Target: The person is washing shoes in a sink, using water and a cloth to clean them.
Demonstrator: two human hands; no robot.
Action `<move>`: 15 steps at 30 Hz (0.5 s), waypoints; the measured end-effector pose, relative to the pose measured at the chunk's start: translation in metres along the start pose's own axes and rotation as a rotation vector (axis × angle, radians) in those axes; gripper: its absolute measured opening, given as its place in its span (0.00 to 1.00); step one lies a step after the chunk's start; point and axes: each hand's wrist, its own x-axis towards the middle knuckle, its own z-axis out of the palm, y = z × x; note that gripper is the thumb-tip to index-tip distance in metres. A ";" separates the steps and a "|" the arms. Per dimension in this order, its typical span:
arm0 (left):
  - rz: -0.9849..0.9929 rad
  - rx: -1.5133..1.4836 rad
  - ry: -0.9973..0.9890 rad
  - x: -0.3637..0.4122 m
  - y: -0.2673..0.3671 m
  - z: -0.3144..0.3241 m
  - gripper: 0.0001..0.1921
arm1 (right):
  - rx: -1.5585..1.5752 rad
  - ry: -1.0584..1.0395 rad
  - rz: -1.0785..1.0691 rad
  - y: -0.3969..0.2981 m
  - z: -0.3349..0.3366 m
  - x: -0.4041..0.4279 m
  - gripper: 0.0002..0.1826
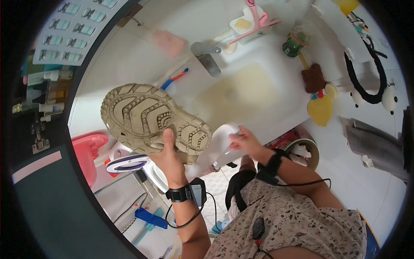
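My left hand (169, 165) grips a tan shoe (155, 119) by its side, with the patterned sole facing the camera. The shoe is above the near left part of a white washbasin (275, 113). Cloudy yellowish water (239, 94) lies in the basin. My right hand (247, 142) is at the basin's near edge, to the right of the shoe, its fingers bent and blurred. A glossy white rounded surface (223, 136) shows beside its fingertips; whether the hand holds anything is unclear. Behind the shoe, a red and blue brush (174, 79) rests on the basin's rim.
A grey faucet (208, 58) stands at the back rim, near a white soap container (239, 26). On the right are a green jar (292, 43) and a yellow scrubber (320, 110). Below the basin stands a bucket (313, 155). An open cabinet (42, 181) borders the left.
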 end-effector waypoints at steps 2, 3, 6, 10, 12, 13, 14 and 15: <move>-0.018 -0.051 -0.001 -0.001 -0.001 0.001 0.36 | 0.059 0.125 -0.070 -0.031 -0.039 -0.003 0.21; -0.016 -0.045 -0.004 -0.002 -0.001 0.000 0.36 | 0.041 0.147 -0.111 -0.048 -0.055 -0.003 0.24; -0.066 -0.067 0.000 0.000 0.002 -0.001 0.35 | 0.065 0.276 -0.172 -0.082 -0.093 0.013 0.19; -0.061 -0.051 -0.042 0.001 -0.002 0.002 0.32 | -0.178 0.320 -0.213 -0.095 -0.136 0.054 0.27; -0.094 -0.075 -0.053 0.001 -0.006 0.001 0.31 | -0.468 0.510 -0.259 -0.088 -0.128 0.066 0.30; -0.129 -0.098 -0.052 -0.001 -0.008 -0.001 0.30 | -0.659 0.588 -0.377 -0.084 -0.116 0.069 0.32; -0.132 -0.094 -0.070 -0.001 -0.010 -0.002 0.30 | -0.855 0.698 -0.484 -0.079 -0.104 0.070 0.34; -0.127 -0.095 -0.072 0.000 -0.009 -0.001 0.30 | -0.940 0.702 -0.683 -0.073 -0.085 0.068 0.36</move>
